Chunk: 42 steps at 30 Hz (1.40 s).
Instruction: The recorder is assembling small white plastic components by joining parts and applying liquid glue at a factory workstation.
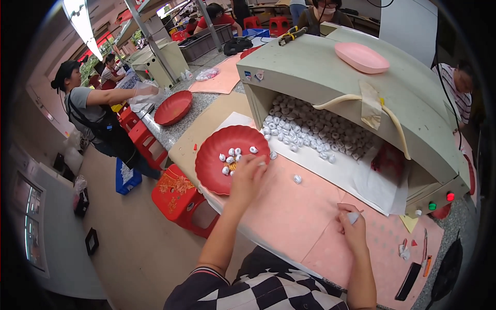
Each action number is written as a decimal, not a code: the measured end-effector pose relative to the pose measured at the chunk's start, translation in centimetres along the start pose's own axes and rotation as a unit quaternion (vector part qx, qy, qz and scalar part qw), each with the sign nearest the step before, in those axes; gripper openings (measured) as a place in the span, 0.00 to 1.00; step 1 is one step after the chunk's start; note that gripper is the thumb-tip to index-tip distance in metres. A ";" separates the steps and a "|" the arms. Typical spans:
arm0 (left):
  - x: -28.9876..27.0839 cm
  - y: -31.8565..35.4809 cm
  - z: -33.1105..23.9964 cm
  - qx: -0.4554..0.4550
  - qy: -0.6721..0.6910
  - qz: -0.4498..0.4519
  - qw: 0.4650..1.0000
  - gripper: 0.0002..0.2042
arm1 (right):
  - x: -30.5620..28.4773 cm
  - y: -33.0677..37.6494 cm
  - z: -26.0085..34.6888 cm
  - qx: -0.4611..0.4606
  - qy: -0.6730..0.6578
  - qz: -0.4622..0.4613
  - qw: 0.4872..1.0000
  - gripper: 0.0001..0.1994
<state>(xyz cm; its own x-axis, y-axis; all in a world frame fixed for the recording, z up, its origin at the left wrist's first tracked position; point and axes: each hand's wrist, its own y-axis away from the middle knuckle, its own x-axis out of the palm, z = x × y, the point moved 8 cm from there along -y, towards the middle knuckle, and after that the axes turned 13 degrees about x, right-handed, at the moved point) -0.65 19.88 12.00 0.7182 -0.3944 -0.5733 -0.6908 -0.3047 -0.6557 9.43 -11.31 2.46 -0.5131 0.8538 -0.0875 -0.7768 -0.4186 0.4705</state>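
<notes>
My left hand (247, 182) reaches over the right rim of a red scalloped plate (209, 173). Its fingers are drawn together around a small whitish piece at the tips. Several small white rounded pieces with dark marks (231, 159) lie in the plate, around its gold-patterned middle. Another white piece (297, 179) sits alone on the pink mat, right of that hand. My right hand (353, 235) is closed above the mat, with a white piece (353, 217) showing between its fingers. Something thin sticks out beside it, too small to name.
A beige curved-top box (330, 64) with an open front holds a heap of white pieces (315, 124) on white paper. A pink tray (361, 57) rests on top. Phone (408, 281) and small tools lie right. A red stool (178, 199) stands left; co-workers are around.
</notes>
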 end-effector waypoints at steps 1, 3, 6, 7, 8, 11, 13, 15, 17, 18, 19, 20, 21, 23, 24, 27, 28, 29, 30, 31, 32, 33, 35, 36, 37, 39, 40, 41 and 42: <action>-0.6 0.3 3.4 -0.044 0.000 0.008 0.999 0.13 | 0.1 -0.1 0.2 -0.001 -0.005 -0.003 1.000 0.15; -1.2 0.7 5.9 -0.087 0.002 0.022 0.996 0.13 | 0.4 0.2 1.0 -0.058 0.068 -0.021 0.996 0.15; 0.0 0.3 3.0 0.015 -0.165 0.036 0.986 0.13 | 0.3 0.0 1.7 -0.114 0.104 -0.040 0.987 0.15; 1.3 0.4 1.9 0.015 -0.156 0.040 0.987 0.13 | 0.0 -0.4 0.8 -0.108 0.107 -0.048 0.987 0.15; 3.2 0.4 -0.3 0.070 -0.076 0.066 0.992 0.14 | 0.0 -1.0 0.1 -0.112 0.085 -0.037 0.989 0.15; 8.5 1.6 -1.6 0.093 0.061 0.122 0.986 0.15 | 0.1 -0.9 -0.2 -0.096 0.045 -0.009 0.994 0.14; 10.9 1.9 -1.1 0.065 0.116 0.151 0.980 0.16 | 0.4 -0.9 -0.2 -0.079 0.024 0.009 0.997 0.13; 12.8 2.0 -0.8 0.012 0.145 0.207 0.967 0.15 | 0.0 -0.9 -0.4 -0.101 0.031 -0.009 0.994 0.10; 14.4 2.2 -2.3 -0.051 0.255 0.196 0.946 0.15 | -0.5 -0.7 -0.3 -0.116 0.023 -0.022 0.993 0.08; 15.3 2.5 -3.3 -0.111 0.367 0.184 0.905 0.15 | -1.0 -0.5 -0.1 -0.128 0.015 -0.042 0.991 0.07; 16.0 2.5 -4.3 -0.113 0.366 0.183 0.905 0.15 | -0.9 -0.4 -0.2 -0.127 0.016 -0.040 0.991 0.07; 17.7 3.0 -5.6 -0.166 0.469 0.205 0.843 0.15 | -1.6 -0.3 -0.5 -0.122 -0.082 -0.043 0.988 0.06; 19.1 3.7 -6.8 -0.215 0.565 0.226 0.764 0.15 | -2.4 -0.1 -0.9 -0.116 -0.180 -0.049 0.976 0.05; 20.3 4.4 -7.9 -0.211 0.593 0.249 0.736 0.17 | -2.9 0.0 -0.5 -0.145 -0.181 -0.066 0.971 0.05; 20.7 4.9 -7.7 -0.238 0.622 0.228 0.711 0.18 | -3.5 0.1 -0.1 -0.175 -0.182 -0.080 0.964 0.05; 21.2 6.1 -6.6 -0.271 0.669 0.195 0.664 0.18 | -3.6 -0.6 0.0 -0.163 -0.174 -0.088 0.967 0.05; 21.3 6.4 -6.7 -0.271 0.677 0.209 0.652 0.18 | -4.0 -0.9 -0.1 -0.160 -0.174 -0.108 0.966 0.05; 21.3 6.3 -6.6 -0.262 0.685 0.197 0.651 0.17 | -4.0 -1.0 0.0 -0.175 -0.170 -0.102 0.964 0.05; 21.2 6.1 -6.5 -0.253 0.691 0.183 0.652 0.17 | -4.0 -1.1 0.2 -0.189 -0.167 -0.092 0.963 0.05; 21.5 6.0 -6.9 -0.253 0.697 0.195 0.642 0.17 | -4.3 -1.0 0.2 -0.187 -0.167 -0.108 0.962 0.05; 21.4 5.9 -7.0 -0.249 0.676 0.208 0.662 0.17 | -4.5 -1.0 0.0 -0.174 -0.179 -0.114 0.962 0.05; 21.5 5.9 -7.0 -0.244 0.654 0.219 0.682 0.17 | -4.5 -1.0 -0.3 -0.162 -0.191 -0.119 0.961 0.05; 21.6 5.9 -7.1 -0.242 0.650 0.226 0.684 0.17 | -4.7 -0.8 -0.4 -0.164 -0.196 -0.135 0.957 0.06; 21.5 5.9 -6.9 -0.261 0.640 0.216 0.689 0.16 | -4.7 -0.7 -0.5 -0.169 -0.202 -0.140 0.954 0.07; 21.4 5.9 -6.9 -0.280 0.630 0.205 0.695 0.16 | -4.8 -0.8 -0.9 -0.167 -0.202 -0.146 0.954 0.07; 20.9 5.5 -7.4 -0.264 0.610 0.201 0.720 0.16 | -4.7 -0.4 -0.5 -0.218 -0.149 -0.166 0.950 0.08; 20.6 5.3 -7.3 -0.247 0.588 0.194 0.745 0.16 | -4.6 -0.3 -0.6 -0.217 -0.149 -0.167 0.950 0.08; 20.7 5.4 -7.3 -0.248 0.588 0.195 0.745 0.16 | -4.5 -0.1 -0.4 -0.229 -0.138 -0.171 0.948 0.08; 20.6 5.3 -7.2 -0.224 0.556 0.201 0.774 0.16 | -4.4 0.1 -0.3 -0.241 -0.128 -0.174 0.946 0.08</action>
<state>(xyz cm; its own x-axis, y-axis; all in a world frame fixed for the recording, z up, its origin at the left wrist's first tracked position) 9.89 3.91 0.26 0.0927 -0.9624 0.2554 -0.9788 -0.1352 -0.1539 11.53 -15.22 2.66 -0.1395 0.9869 0.0809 -0.9902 -0.1392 -0.0089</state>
